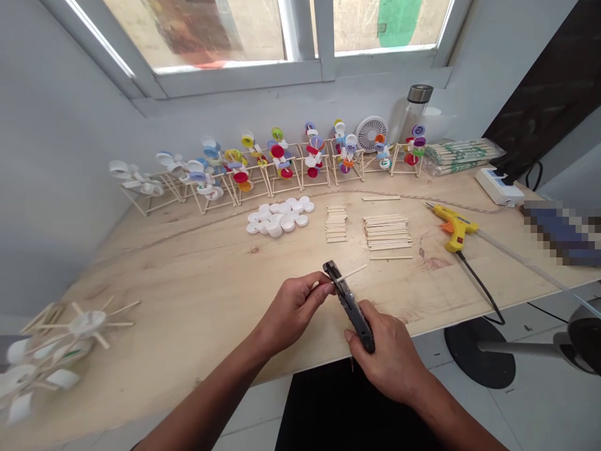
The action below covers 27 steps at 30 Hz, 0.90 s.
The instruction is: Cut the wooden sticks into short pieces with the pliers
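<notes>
Right hand (pixel 387 354) on pliers (pixel 352 310); wooden stick (pixel 352 273) across grip (pixel 331 270), left hand (pixel 291 310) holding.

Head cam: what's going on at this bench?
A person's left hand holds a wooden craft stick, and the right hand grips dark pliers, their head on the stick. On the plywood bench lie white bottle caps, stacks of sticks and a yellow hot glue gun. Behind them stands a row of stick frames with coloured caps.
</notes>
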{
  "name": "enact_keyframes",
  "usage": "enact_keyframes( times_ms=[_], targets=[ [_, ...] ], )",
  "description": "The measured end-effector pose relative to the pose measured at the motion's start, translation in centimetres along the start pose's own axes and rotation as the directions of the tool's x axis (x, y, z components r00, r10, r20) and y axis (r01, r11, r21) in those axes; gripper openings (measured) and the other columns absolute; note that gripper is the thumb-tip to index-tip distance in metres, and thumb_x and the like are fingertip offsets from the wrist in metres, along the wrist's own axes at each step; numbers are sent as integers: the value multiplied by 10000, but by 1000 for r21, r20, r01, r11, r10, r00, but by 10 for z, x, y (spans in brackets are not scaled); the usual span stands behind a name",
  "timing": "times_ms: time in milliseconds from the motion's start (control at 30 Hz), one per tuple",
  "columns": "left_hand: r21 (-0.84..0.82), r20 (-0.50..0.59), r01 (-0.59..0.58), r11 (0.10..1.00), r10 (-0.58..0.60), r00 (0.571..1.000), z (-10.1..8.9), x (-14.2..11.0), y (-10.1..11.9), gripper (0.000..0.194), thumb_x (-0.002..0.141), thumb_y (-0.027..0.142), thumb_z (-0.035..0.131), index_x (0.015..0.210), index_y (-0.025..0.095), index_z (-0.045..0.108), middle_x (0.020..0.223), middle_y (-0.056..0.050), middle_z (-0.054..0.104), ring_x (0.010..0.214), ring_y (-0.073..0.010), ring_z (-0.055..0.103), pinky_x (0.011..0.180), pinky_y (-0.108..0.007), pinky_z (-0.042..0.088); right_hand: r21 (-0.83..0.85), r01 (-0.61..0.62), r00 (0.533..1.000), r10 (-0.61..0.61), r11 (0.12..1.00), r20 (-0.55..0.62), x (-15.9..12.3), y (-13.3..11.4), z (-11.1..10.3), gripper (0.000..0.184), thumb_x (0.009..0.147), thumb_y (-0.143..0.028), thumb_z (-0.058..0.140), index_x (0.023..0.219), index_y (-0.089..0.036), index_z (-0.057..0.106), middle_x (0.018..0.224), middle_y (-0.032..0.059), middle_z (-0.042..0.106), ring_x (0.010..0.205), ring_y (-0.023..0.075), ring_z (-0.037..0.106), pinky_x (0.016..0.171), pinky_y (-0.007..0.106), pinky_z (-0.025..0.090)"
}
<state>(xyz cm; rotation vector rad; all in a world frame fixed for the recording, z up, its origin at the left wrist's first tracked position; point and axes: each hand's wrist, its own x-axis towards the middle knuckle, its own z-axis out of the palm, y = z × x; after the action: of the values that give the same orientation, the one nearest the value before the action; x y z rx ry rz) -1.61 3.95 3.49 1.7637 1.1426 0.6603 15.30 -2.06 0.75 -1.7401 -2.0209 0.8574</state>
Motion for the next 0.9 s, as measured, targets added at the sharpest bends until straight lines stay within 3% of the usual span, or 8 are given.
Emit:
enact_keyframes(
  times_ms=[200, 500, 900],
  targets=[
    [-227, 48, 122, 966, -115, 992, 1, -1, 9, 312, 801, 370, 487, 584, 146, 469, 517, 52, 337, 470, -58, 263, 425, -173, 236, 0, 23, 999, -22, 1000, -47, -2, 4, 4, 50, 759, -232, 469, 779, -211, 429, 604, -24, 566, 554, 149, 532, 510, 228, 267],
    [-442, 246, 285, 850, -191, 950, -3, -8, 6, 352, 825, 455, 436, 647, 151, 440, 506, 83, 205, 452, -50, 152, 418, -187, 139, -40, 57, 994, -60, 998, -91, -9, 6, 8, 50, 741, -199, 469, 781, -207, 440, 617, -10, 569, 582, 164, 544, 535, 234, 293],
    [-402, 114, 220, 889, -190, 975, 6, -11, 14, 336, 781, 477, 483, 740, 144, 478, 507, 86, 234, 451, -51, 186, 430, -191, 159, -27, 50, 995, -52, 998, -80, -11, 4, 5, 38, 770, -225, 459, 799, -208, 443, 644, -7, 578, 608, 172, 553, 550, 238, 295]
  ],
)
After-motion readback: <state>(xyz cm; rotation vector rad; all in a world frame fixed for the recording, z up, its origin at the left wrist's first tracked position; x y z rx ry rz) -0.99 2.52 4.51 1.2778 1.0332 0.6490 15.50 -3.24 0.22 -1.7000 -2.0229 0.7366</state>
